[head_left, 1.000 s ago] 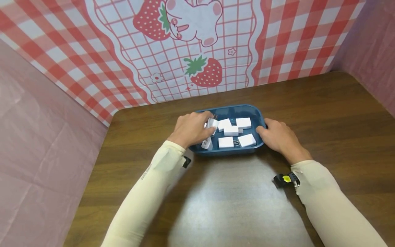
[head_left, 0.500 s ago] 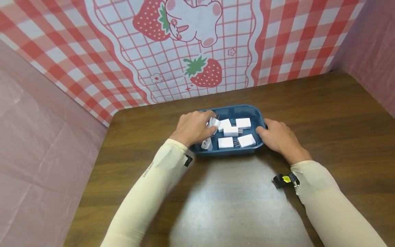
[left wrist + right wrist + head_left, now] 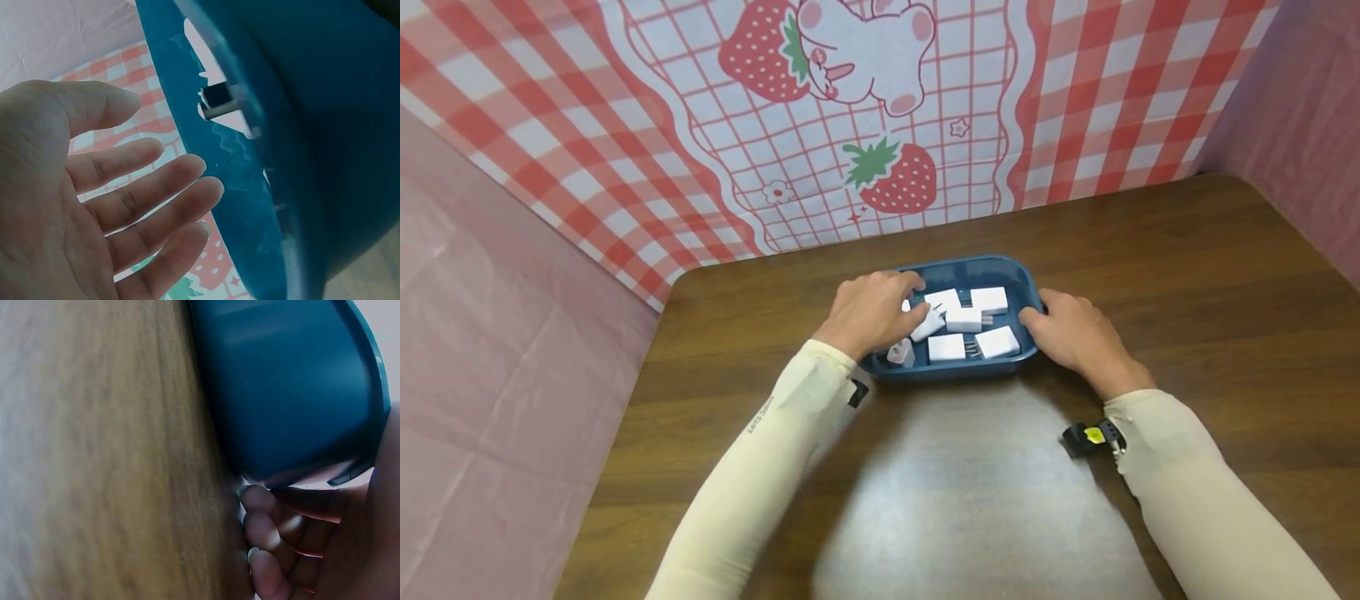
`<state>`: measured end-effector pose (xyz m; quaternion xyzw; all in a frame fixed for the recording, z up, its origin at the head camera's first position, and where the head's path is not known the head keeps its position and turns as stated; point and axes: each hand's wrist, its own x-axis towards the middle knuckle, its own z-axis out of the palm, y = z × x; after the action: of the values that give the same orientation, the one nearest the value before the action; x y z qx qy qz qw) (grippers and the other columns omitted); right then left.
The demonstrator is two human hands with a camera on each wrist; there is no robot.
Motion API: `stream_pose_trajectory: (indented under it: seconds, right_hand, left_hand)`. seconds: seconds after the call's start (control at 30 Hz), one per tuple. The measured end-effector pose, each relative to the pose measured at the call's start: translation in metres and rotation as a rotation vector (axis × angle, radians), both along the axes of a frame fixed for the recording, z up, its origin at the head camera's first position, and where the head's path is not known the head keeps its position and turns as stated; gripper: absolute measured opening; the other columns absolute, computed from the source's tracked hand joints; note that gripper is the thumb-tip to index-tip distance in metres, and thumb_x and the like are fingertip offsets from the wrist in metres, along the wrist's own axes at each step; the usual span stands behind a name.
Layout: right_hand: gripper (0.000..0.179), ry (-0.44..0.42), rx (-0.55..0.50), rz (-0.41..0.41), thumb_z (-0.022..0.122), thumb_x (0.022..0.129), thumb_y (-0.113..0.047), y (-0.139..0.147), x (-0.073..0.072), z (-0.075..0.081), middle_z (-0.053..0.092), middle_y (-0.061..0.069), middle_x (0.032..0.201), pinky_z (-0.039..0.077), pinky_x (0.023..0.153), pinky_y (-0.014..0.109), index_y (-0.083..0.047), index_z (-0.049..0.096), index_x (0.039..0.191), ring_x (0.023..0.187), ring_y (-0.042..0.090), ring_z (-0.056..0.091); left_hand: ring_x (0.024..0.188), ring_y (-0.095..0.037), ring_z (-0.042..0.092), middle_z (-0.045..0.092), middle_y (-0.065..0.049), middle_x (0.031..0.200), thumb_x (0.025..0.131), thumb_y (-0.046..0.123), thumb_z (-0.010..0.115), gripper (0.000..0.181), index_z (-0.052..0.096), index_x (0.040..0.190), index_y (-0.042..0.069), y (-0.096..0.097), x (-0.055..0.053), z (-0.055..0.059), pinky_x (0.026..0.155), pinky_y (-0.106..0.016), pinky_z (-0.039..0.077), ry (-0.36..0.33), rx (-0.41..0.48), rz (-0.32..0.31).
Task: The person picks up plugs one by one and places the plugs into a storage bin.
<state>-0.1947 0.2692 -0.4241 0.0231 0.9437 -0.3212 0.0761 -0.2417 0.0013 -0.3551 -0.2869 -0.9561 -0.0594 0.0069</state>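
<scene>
A blue plastic basin (image 3: 955, 375) stands on the table with several white plug adapters (image 3: 989, 300) lying in it, some showing metal prongs. My left hand (image 3: 872, 310) is over the basin's left end, its thumb and fingers apart. One white adapter (image 3: 927, 326) lies tilted right beside that thumb. In the left wrist view, the left hand (image 3: 125, 194) has loose fingers and an empty palm. A small translucent piece (image 3: 900, 352) sits at the basin's front left. My right hand (image 3: 1078, 333) grips the right rim, thumb inside; in the right wrist view, its curled fingers (image 3: 265, 534) are under the basin's end.
The brown wooden table (image 3: 737, 333) reaches around the basin on all sides. Behind it hangs a red checked cloth (image 3: 1090, 100) with strawberries, and pink cloth (image 3: 490, 375) closes off the left side. Bright glare lies on the table's front middle.
My left hand has let go of the white adapter it pinched; the adapter now lies among the others with its prongs up to the right. The right hand keeps its place on the rim.
</scene>
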Motion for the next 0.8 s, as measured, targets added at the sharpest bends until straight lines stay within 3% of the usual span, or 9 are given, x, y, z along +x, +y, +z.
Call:
stream_pose_trajectory:
  seconds: [0.3, 0.6, 0.8]
  right_hand:
    - [0.063, -0.007, 0.005, -0.006, 0.039, 0.104, -0.041, -0.001, 0.0, 0.001, 0.053, 0.027, 0.13, 0.037, 0.098, 0.067, 0.006, 0.04, 0.145, 0.106, 0.041, 0.05]
    - [0.065, -0.015, 0.018, -0.008, 0.039, 0.104, -0.041, -0.002, -0.001, 0.002, 0.052, 0.029, 0.131, 0.037, 0.098, 0.067, 0.008, 0.039, 0.146, 0.107, 0.042, 0.05]
    - [0.065, -0.024, 0.013, -0.005, 0.039, 0.103, -0.042, 0.0, 0.0, 0.002, 0.052, 0.029, 0.13, 0.038, 0.097, 0.067, 0.008, 0.038, 0.146, 0.106, 0.042, 0.049]
  left_hand:
    - [0.087, -0.01, 0.064, 0.071, 0.005, 0.11, 0.099, 0.044, 0.056, 0.039, 0.066, 0.131, 0.023, -0.008, -0.002, 0.001, 0.055, -0.029, 0.047, 0.021, -0.062, 0.005]
    - [0.086, -0.01, 0.065, 0.072, 0.006, 0.105, 0.099, 0.041, 0.056, 0.037, 0.067, 0.128, 0.022, -0.021, -0.002, -0.002, 0.055, -0.03, 0.049, 0.038, -0.052, -0.014]
    - [0.082, -0.011, 0.064, 0.073, 0.003, 0.107, 0.098, 0.039, 0.057, 0.036, 0.069, 0.128, 0.021, -0.03, -0.005, 0.002, 0.053, -0.032, 0.048, 0.053, -0.027, -0.004]
